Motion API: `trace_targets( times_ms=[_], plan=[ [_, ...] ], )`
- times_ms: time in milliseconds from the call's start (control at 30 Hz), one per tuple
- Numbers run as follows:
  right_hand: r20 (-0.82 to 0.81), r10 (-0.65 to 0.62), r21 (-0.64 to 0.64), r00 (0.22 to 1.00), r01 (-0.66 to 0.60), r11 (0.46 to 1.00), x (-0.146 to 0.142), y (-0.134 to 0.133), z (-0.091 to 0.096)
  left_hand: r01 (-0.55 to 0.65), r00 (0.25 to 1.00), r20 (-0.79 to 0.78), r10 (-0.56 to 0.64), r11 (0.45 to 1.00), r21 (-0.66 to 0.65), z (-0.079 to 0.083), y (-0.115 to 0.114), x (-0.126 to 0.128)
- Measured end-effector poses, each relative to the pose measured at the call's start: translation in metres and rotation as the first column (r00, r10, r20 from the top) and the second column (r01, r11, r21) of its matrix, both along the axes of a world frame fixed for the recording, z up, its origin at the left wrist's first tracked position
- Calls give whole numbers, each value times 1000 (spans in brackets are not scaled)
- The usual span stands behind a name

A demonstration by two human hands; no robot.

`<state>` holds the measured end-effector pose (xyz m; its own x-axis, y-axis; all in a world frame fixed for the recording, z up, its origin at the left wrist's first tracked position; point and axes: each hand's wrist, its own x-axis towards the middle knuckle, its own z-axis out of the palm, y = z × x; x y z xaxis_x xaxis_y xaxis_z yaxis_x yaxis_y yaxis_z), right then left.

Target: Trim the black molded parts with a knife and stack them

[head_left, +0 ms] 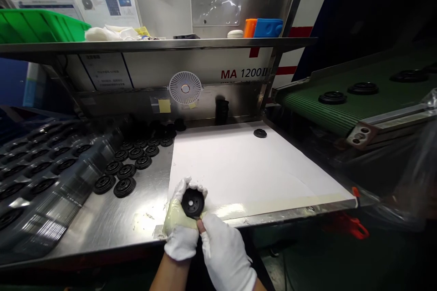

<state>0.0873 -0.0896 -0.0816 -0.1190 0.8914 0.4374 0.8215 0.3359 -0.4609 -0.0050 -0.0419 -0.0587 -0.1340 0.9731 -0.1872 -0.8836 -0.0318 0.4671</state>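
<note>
Both of my hands wear white gloves and meet at the near edge of the steel bench. My left hand (180,227) is curled around a round black rubber part (193,203), holding it up with its face toward me. My right hand (223,254) sits just below and to the right, its thumb and fingertip pressed against the lower rim of the same part. A white sheet (246,168) covers the bench top right behind the hands.
Several black rubber parts (126,170) lie in rows on the steel bench (112,218) to the left. A single one (260,133) rests at the sheet's far edge. A green conveyor (358,104) at right carries more parts. A small white fan (185,87) hangs on the back panel under a shelf.
</note>
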Motion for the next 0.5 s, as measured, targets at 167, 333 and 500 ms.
trace_targets(
  times_ms=[167,333,500],
  plan=[
    [-11,9,-18,1000,-9,1000,8,6,5,149,987,-64,-148,989,4,8,-7,-7],
    [-6,-33,-25,999,33,999,10,5,1,138,990,-35,-137,990,20,0,-4,-4],
    [-7,-28,23,1000,28,999,3,1,-3,-59,985,-157,70,996,73,0,-11,3]
  ],
)
